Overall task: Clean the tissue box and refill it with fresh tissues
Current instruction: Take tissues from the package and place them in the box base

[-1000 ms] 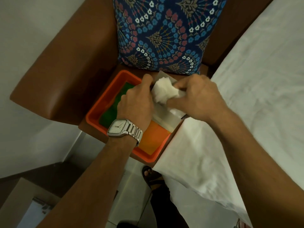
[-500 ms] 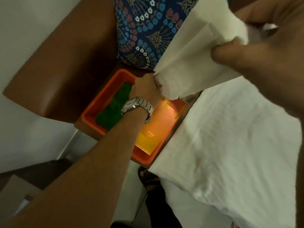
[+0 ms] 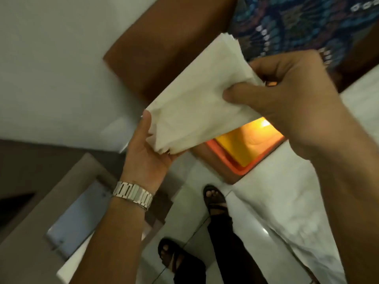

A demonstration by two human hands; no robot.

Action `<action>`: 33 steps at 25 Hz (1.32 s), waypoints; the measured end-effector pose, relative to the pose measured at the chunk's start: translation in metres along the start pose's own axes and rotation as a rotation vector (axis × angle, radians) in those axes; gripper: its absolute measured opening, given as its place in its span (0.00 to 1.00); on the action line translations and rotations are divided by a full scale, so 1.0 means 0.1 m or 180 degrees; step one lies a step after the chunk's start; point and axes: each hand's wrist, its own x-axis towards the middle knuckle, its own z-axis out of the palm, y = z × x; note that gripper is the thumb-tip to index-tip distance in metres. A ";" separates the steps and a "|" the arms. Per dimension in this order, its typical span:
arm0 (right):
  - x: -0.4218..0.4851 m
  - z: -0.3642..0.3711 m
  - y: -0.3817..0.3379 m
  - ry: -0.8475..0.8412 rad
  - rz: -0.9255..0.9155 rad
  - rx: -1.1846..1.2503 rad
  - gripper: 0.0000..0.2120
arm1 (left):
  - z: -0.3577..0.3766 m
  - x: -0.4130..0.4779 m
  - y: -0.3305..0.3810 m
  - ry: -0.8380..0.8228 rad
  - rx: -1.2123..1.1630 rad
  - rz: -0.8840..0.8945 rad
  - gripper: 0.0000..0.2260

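Note:
A thick stack of white tissues (image 3: 196, 103) is held in the air between both hands. My left hand (image 3: 147, 148), with a metal watch on its wrist, cups the stack's lower left end. My right hand (image 3: 287, 99) pinches the upper right end, thumb on top. Below the stack sits an orange tray (image 3: 242, 167) on the brown chair seat, with a yellow item (image 3: 246, 146) inside it. The stack and my right hand hide most of the tray. No tissue box can be made out.
The brown armchair (image 3: 164, 48) has a blue patterned cushion (image 3: 297, 21) at its back. A white bed sheet (image 3: 276, 201) hangs at the right. Two sandalled feet (image 3: 215, 199) stand on the pale tiled floor. A grey cabinet (image 3: 41, 222) is at lower left.
My left hand has left the tray and taken the lower end of the tissue stack. The view has swung left and down, and the stack sits lower, between both hands.

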 end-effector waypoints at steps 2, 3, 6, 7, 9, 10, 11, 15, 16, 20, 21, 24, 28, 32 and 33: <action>-0.12 0.77 -0.20 -0.0370 0.0297 0.0100 0.04 | -0.45 -0.35 0.17 0.0298 0.0076 0.0143 0.24; -0.15 1.04 -0.36 -0.0602 0.0327 0.0056 0.05 | -0.73 -0.53 0.23 0.0490 0.0009 0.0153 0.23; -0.20 1.86 -0.32 -0.1294 0.0672 0.0122 0.07 | -1.49 -1.11 0.37 0.1159 0.0214 0.0293 0.21; -0.21 2.15 -0.35 -0.1395 0.0810 0.0105 0.08 | -1.71 -1.26 0.40 0.1355 0.0261 0.0408 0.20; -0.29 2.78 -0.32 -0.1785 0.1035 0.0046 0.12 | -2.15 -1.54 0.43 0.1762 0.0309 0.0605 0.19; -0.33 3.08 -0.26 -0.1933 0.1170 -0.0003 0.15 | -2.39 -1.67 0.41 0.1942 0.0300 0.0660 0.19; -0.36 3.34 -0.21 -0.2047 0.1325 0.0015 0.16 | -2.60 -1.77 0.39 0.2088 0.0314 0.0690 0.18; -0.55 4.24 0.07 -0.2363 0.1575 -0.0247 0.18 | -3.39 -1.94 0.24 0.2645 0.0437 0.0656 0.13; -0.60 4.41 0.17 -0.2378 0.1555 -0.0327 0.18 | -3.55 -1.93 0.19 0.2766 0.0489 0.0633 0.11; -0.65 4.79 0.49 -0.2352 0.1502 -0.0548 0.15 | -3.99 -1.70 0.05 0.2906 0.0579 0.0494 0.09; -0.63 4.85 0.55 -0.2328 0.1482 -0.0623 0.16 | -4.07 -1.63 0.02 0.2910 0.0633 0.0486 0.10; -0.58 4.97 0.68 -0.2192 0.1448 -0.0921 0.21 | -4.21 -1.47 -0.05 0.2967 0.0704 0.0432 0.15; -0.55 5.05 0.77 -0.2157 0.1220 -0.1728 0.26 | -4.22 -1.33 -0.08 0.3163 0.0892 0.0325 0.12; -0.56 5.11 0.79 -0.2157 0.0843 -0.2280 0.30 | -4.22 -1.30 -0.13 0.3367 0.1381 0.0266 0.08; -0.57 5.12 0.79 -0.2192 0.0750 -0.2360 0.31 | -4.23 -1.30 -0.13 0.3422 0.1508 0.0218 0.08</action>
